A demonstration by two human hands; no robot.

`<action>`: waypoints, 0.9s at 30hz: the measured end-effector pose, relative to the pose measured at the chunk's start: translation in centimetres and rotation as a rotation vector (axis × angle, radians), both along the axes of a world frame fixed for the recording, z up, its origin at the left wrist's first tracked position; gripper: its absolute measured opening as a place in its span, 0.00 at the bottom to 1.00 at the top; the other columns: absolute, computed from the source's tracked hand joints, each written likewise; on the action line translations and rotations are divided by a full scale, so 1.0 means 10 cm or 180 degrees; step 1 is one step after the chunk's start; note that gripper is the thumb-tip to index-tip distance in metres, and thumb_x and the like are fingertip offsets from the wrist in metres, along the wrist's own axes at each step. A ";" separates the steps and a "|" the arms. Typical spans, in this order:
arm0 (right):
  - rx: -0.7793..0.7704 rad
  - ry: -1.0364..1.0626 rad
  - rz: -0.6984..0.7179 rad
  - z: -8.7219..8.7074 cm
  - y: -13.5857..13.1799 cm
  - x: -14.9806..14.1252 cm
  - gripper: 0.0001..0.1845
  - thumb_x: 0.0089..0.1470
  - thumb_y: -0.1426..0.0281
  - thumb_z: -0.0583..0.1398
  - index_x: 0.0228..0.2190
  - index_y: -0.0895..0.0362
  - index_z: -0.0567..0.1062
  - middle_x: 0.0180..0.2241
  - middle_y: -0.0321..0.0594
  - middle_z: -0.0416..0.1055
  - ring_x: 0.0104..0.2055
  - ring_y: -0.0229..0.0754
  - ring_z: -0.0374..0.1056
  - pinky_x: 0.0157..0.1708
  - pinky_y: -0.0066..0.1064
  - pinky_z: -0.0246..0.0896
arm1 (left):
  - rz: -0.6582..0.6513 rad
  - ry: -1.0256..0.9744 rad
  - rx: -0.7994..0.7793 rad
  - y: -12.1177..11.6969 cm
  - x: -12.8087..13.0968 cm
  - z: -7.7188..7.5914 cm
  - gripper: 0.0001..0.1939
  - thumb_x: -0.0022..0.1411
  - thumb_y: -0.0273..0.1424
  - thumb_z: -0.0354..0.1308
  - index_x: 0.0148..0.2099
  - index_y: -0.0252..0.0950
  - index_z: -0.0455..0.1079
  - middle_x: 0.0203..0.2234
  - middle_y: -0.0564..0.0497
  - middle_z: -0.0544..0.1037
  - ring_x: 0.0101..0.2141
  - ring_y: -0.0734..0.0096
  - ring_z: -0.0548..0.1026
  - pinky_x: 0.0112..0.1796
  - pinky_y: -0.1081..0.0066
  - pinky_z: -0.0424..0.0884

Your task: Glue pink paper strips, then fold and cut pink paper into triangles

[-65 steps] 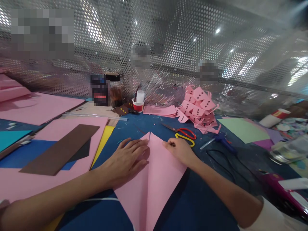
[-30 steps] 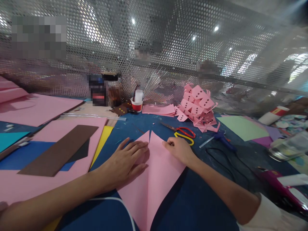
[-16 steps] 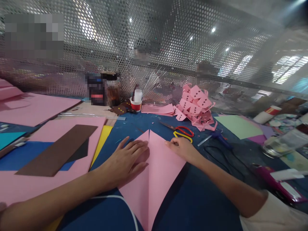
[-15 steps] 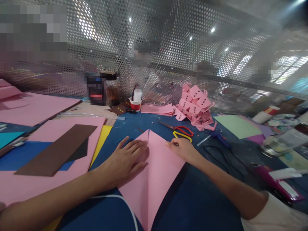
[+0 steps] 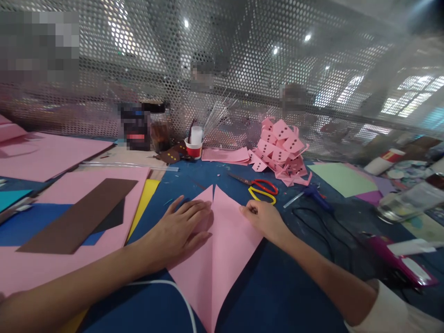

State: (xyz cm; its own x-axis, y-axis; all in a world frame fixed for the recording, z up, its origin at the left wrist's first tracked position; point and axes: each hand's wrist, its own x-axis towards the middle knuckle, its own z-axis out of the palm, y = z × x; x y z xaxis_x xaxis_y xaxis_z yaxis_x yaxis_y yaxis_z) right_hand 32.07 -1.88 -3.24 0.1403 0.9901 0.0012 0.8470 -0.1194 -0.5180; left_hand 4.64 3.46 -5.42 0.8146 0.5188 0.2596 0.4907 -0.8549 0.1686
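Note:
A pink sheet of paper [image 5: 225, 259], folded with a lengthwise crease down its middle, lies on the blue table in front of me. My left hand [image 5: 185, 226] rests flat on the left half, fingers spread beside the crease. At the sheet's right edge, my right hand [image 5: 265, 217] has its fingers curled in a pinch on the paper. Just beyond the right hand lie scissors [image 5: 262, 190] with red and yellow handles, their blades pointing away to the left.
Pink cut pieces with dark dots [image 5: 280, 148] are piled at the back. A blue glue gun [image 5: 317, 196] with a black cord lies right, near a magenta tool [image 5: 398, 261]. Pink sheets, a brown strip [image 5: 79, 215] and a white cable [image 5: 173, 286] are left. A red-white cup [image 5: 193, 150] stands behind.
The view has shifted slightly. Both hands keep nearly the same place on the pink paper, and no object has visibly been moved.

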 end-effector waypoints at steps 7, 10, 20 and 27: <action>-0.0047 -0.0007 0.0023 0.03 -0.01 -0.02 0.21 0.60 0.60 0.57 0.19 0.54 0.62 0.19 0.30 0.60 0.23 0.36 0.55 0.26 0.30 0.42 | 0.0026 0.0073 -0.0017 -0.01 0.01 0.03 0.25 0.73 0.45 0.49 0.67 0.43 0.59 0.64 0.47 0.68 0.64 0.56 0.64 0.67 0.48 0.43; -0.0041 0.0015 0.0035 0.03 -0.02 -0.02 0.20 0.60 0.60 0.57 0.19 0.54 0.63 0.19 0.30 0.60 0.24 0.36 0.55 0.26 0.30 0.42 | 0.0024 0.0064 -0.0019 -0.01 0.01 0.02 0.25 0.73 0.45 0.49 0.67 0.43 0.60 0.64 0.47 0.68 0.64 0.56 0.63 0.67 0.48 0.44; 0.0045 0.0184 0.0116 0.02 -0.02 0.01 0.21 0.60 0.59 0.56 0.19 0.54 0.62 0.19 0.31 0.60 0.24 0.37 0.55 0.26 0.30 0.42 | -0.0016 -0.0037 -0.0012 -0.01 0.00 0.02 0.25 0.73 0.45 0.49 0.67 0.44 0.61 0.63 0.47 0.70 0.63 0.56 0.66 0.67 0.49 0.44; 0.0114 0.0432 0.0205 0.03 -0.04 0.08 0.23 0.61 0.54 0.55 0.21 0.54 0.64 0.19 0.30 0.60 0.24 0.36 0.58 0.25 0.30 0.44 | -0.0012 -0.0074 0.0080 -0.02 0.00 0.02 0.26 0.73 0.44 0.48 0.69 0.43 0.58 0.64 0.46 0.69 0.63 0.57 0.66 0.68 0.49 0.41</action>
